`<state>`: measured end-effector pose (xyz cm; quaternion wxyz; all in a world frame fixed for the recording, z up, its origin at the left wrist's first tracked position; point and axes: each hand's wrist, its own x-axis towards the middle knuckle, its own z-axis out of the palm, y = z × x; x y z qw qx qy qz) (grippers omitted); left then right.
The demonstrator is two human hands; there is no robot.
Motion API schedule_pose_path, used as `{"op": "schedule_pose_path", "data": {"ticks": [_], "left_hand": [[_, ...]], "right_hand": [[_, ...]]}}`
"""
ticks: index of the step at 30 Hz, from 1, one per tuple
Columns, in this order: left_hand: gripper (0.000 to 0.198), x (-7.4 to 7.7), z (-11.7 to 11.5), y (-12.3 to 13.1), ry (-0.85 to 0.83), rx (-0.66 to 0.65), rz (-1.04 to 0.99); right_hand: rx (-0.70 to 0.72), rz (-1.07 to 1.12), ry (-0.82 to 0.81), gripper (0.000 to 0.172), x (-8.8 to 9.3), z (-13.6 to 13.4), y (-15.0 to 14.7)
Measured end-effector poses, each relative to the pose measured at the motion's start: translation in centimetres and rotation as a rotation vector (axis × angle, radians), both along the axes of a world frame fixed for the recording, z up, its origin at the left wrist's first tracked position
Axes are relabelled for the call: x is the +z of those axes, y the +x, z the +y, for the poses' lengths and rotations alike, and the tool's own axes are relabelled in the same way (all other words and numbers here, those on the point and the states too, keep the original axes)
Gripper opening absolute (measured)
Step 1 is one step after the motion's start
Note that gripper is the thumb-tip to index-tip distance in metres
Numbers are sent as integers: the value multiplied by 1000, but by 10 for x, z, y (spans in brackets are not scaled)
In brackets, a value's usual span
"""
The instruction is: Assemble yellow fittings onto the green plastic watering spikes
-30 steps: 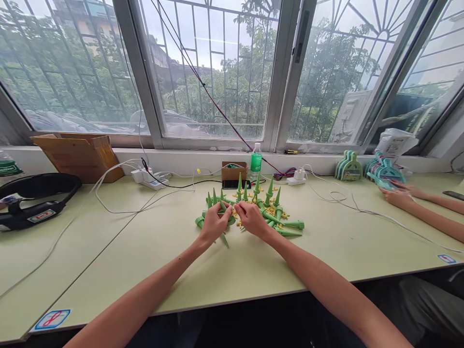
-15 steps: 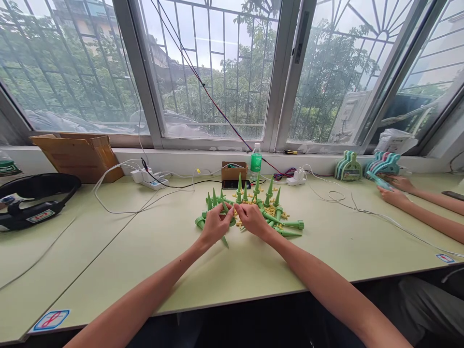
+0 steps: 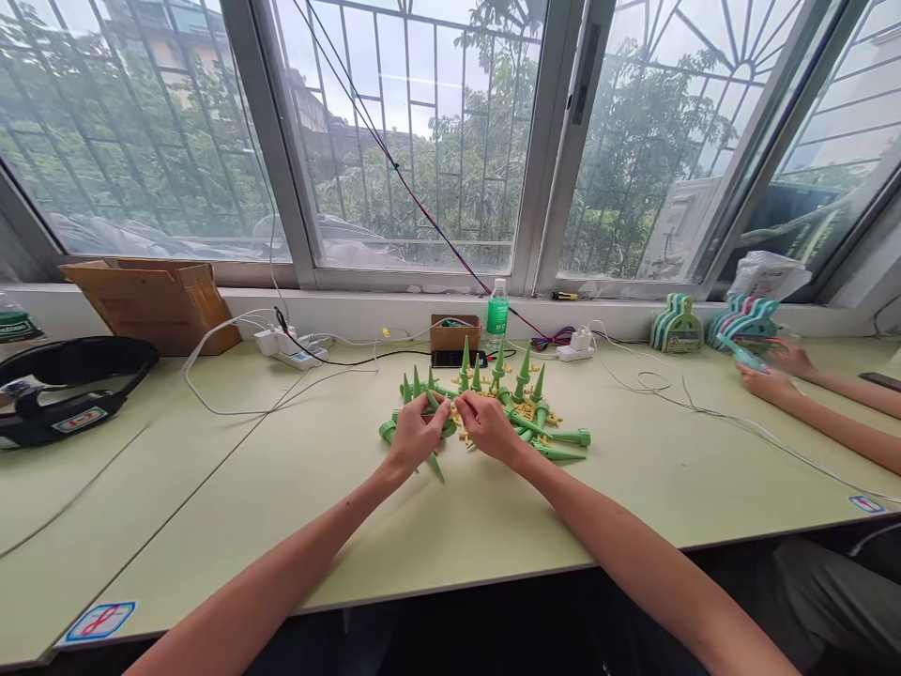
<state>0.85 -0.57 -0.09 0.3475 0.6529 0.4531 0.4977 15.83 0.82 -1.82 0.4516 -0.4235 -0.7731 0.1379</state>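
Observation:
A heap of green plastic cone spikes (image 3: 525, 390) and small yellow parts (image 3: 525, 410) lies in the middle of the pale green table (image 3: 282, 488). Some spikes stand upright, others lie flat. My left hand (image 3: 415, 437) is closed round a green spike (image 3: 436, 464) whose tip sticks out below the fist. My right hand (image 3: 489, 427) is pinched close against the left one; what it holds is too small to make out. Both hands sit at the near edge of the heap.
A small cardboard box (image 3: 454, 333), a green-labelled bottle (image 3: 496, 308) and a power strip (image 3: 290, 348) with white cables line the back. A bigger carton (image 3: 151, 300) and a black headset (image 3: 67, 385) lie left. Another person's hands (image 3: 771, 376) handle coloured items at right.
My hands stay pressed together at the heap, with only small finger movements. The other person's hands at right have shifted slightly.

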Motion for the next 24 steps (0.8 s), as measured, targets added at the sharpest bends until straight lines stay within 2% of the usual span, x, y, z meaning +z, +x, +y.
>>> {"op": "schedule_pose_path", "data": {"ticks": [11, 16, 20, 24], "left_hand": [[27, -1, -1, 2, 73, -25, 57], [25, -3, 1, 0, 61, 2, 32], [26, -4, 3, -1, 44, 25, 20], [25, -4, 2, 0, 26, 27, 1]], "right_hand": [[-60, -69, 18, 46, -2, 3, 1], [-83, -41, 21, 40, -1, 2, 0], [-14, -3, 2, 32, 2, -1, 0], [6, -12, -1, 31, 1, -2, -1]]}}
